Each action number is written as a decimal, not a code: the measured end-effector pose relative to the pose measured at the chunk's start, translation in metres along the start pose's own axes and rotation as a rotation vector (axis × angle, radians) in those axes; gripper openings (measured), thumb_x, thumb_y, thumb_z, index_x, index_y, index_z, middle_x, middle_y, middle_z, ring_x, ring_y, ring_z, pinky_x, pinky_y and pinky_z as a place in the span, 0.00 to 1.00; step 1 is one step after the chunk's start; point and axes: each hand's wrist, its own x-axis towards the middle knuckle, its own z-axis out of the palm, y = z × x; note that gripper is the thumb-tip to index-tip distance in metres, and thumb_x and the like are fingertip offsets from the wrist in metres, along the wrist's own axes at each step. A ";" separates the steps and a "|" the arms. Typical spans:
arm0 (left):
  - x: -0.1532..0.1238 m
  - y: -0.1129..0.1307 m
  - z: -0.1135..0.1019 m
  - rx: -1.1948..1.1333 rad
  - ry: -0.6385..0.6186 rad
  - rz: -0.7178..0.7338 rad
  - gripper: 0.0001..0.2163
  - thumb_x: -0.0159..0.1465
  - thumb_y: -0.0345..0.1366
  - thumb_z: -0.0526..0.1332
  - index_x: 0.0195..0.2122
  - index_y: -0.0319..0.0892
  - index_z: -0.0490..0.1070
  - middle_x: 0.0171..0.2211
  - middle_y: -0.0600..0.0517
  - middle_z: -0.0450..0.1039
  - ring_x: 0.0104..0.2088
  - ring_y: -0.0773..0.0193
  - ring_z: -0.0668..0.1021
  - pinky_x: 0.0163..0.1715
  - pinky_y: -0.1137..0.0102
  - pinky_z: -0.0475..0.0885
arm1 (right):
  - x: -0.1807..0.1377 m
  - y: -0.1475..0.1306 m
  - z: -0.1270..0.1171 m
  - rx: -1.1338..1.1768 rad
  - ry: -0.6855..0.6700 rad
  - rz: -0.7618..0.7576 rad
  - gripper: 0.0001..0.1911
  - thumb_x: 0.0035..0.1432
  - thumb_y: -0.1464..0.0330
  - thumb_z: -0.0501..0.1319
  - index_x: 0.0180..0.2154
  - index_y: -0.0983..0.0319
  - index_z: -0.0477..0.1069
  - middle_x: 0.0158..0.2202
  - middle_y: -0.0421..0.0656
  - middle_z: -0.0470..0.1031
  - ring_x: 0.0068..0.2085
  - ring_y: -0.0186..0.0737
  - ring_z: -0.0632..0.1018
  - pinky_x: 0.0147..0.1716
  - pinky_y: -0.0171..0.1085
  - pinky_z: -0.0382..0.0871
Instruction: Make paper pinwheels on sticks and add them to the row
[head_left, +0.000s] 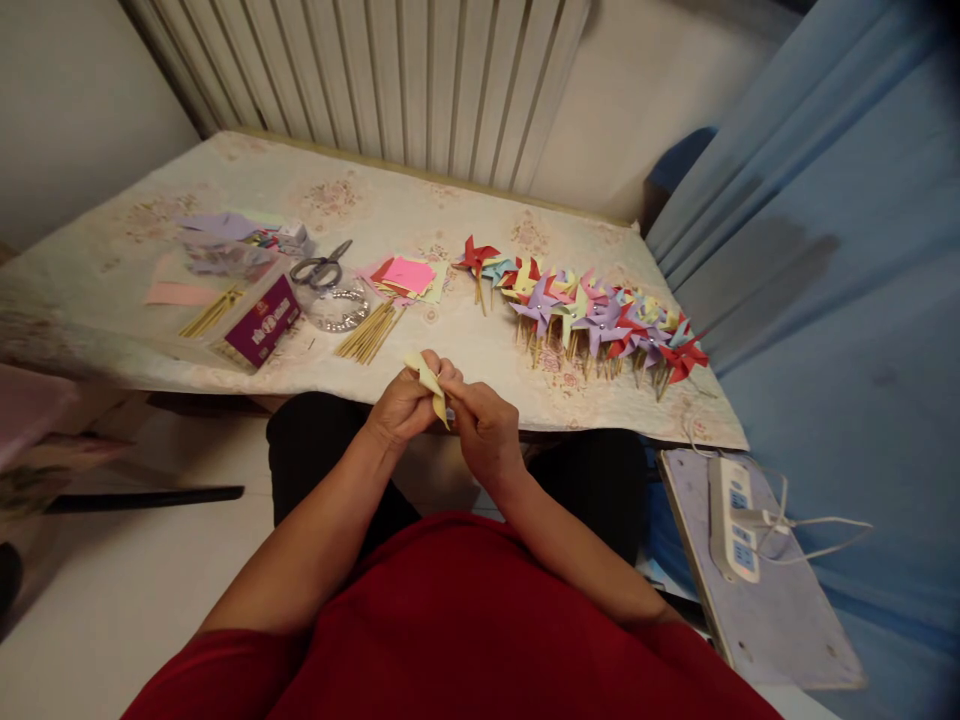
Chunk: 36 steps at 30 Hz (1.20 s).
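Close to the table's front edge, my left hand (405, 405) is closed around a folded yellow paper pinwheel (427, 378). My right hand (486, 420) pinches at the same pinwheel from the right side, its fingertips meeting the left fingers. Whether a stick or pin is between the fingers is hidden. Just beyond my hands lies a bundle of thin wooden sticks (370, 332). Behind it is a stack of coloured paper squares (405, 277), with pink on top. To the right, many finished paper pinwheels (600, 318) on sticks lie in a row.
A clear dish of pins (339, 308), scissors (322, 268) and a purple-and-white box (259, 325) with sticks stand at left, near a plastic bag (225, 255) and paper pieces. A power strip (733, 520) with cables sits on a board at right, by a blue curtain (832, 300).
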 end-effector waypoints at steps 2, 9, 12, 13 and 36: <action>0.000 0.000 0.000 0.006 0.008 0.007 0.16 0.47 0.29 0.73 0.22 0.41 0.62 0.23 0.56 0.64 0.26 0.69 0.70 0.27 0.73 0.64 | -0.001 0.000 0.000 0.004 0.001 0.006 0.17 0.64 0.73 0.52 0.49 0.55 0.74 0.34 0.41 0.75 0.35 0.34 0.75 0.38 0.34 0.71; 0.000 0.000 -0.001 0.014 0.002 0.004 0.17 0.46 0.29 0.73 0.22 0.41 0.61 0.22 0.57 0.63 0.26 0.69 0.70 0.26 0.73 0.64 | -0.001 -0.001 0.000 -0.032 -0.011 -0.008 0.18 0.64 0.74 0.51 0.49 0.57 0.74 0.33 0.41 0.75 0.35 0.35 0.75 0.38 0.33 0.70; -0.001 0.000 -0.002 0.008 0.001 0.008 0.17 0.46 0.28 0.73 0.22 0.40 0.61 0.23 0.56 0.64 0.27 0.69 0.71 0.28 0.73 0.66 | -0.002 0.000 0.000 -0.020 -0.001 -0.022 0.18 0.64 0.74 0.51 0.50 0.57 0.73 0.35 0.42 0.76 0.36 0.35 0.76 0.39 0.34 0.70; -0.001 0.000 -0.002 0.008 -0.006 0.008 0.16 0.46 0.28 0.73 0.22 0.40 0.62 0.23 0.56 0.64 0.27 0.69 0.71 0.28 0.73 0.66 | -0.002 0.001 0.001 -0.020 0.002 -0.020 0.18 0.64 0.74 0.51 0.50 0.57 0.73 0.36 0.42 0.76 0.36 0.35 0.76 0.39 0.34 0.70; 0.013 -0.005 0.001 0.154 0.251 0.023 0.13 0.46 0.34 0.71 0.29 0.36 0.70 0.24 0.53 0.73 0.24 0.67 0.74 0.27 0.72 0.68 | 0.003 0.017 0.008 0.519 0.015 0.674 0.08 0.48 0.66 0.59 0.33 0.59 0.67 0.20 0.33 0.71 0.20 0.34 0.75 0.21 0.31 0.69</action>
